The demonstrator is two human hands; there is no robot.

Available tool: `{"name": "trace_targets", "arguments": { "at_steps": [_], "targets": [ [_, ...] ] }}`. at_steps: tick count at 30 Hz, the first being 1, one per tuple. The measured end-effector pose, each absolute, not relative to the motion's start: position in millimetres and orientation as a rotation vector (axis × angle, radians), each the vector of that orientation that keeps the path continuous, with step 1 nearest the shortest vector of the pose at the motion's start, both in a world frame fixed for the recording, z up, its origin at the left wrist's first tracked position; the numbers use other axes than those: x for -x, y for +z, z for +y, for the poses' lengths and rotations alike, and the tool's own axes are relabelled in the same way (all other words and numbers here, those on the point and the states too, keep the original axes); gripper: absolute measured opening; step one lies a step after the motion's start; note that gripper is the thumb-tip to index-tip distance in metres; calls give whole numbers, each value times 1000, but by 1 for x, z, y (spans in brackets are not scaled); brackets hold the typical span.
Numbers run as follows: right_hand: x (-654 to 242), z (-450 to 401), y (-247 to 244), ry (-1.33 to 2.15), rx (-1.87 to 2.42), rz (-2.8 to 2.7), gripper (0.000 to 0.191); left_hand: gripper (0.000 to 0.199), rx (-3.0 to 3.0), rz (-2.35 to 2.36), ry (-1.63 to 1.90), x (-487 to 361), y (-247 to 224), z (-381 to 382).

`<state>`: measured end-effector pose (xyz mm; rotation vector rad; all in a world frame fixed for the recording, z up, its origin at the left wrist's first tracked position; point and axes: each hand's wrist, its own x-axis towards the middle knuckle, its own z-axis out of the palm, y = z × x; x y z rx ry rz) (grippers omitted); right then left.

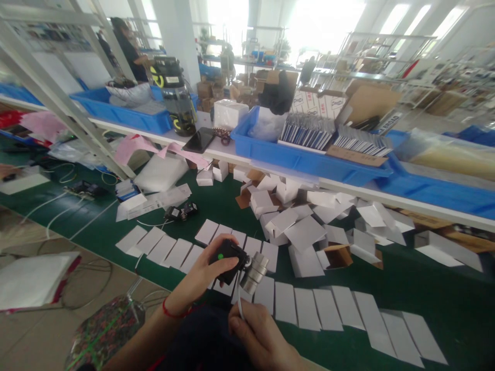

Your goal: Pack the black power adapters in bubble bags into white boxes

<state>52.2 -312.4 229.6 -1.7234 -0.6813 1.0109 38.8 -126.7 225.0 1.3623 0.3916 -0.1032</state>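
Held up over the table's near edge is a black box-shaped device [225, 262] with a green dot on it. A silvery ribbed metal cylinder [255, 273] is joined to its right side. My left hand [209, 270] grips the black body, thumb across its top. Just below and to the right, my right hand [257, 330] is closed around a white cable [238, 296] that runs up toward the device. Rows of white boxes [286, 304] lie on the green table [216, 206] around and beneath my hands.
Behind the rows, opened white cartons [301, 232] lie in a heap. Similar black devices [181, 211] rest near papers [158, 201] at left. A raised shelf carries blue bins [309, 159], a tablet [199, 140] and a bottle [178, 98]. Another person [127, 49] stands far left.
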Motion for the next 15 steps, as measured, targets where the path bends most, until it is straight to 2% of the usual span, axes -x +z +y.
{"name": "trace_targets", "arguments": {
  "at_steps": [10,15],
  "targets": [
    [-51,-317,226,954,1696,-738,23,38,-1389,399,-96,-38,226,-128],
    [-93,-337,232,618,1801,-647,30,37,-1429,377,-192,-36,223,-124]
  ]
}}
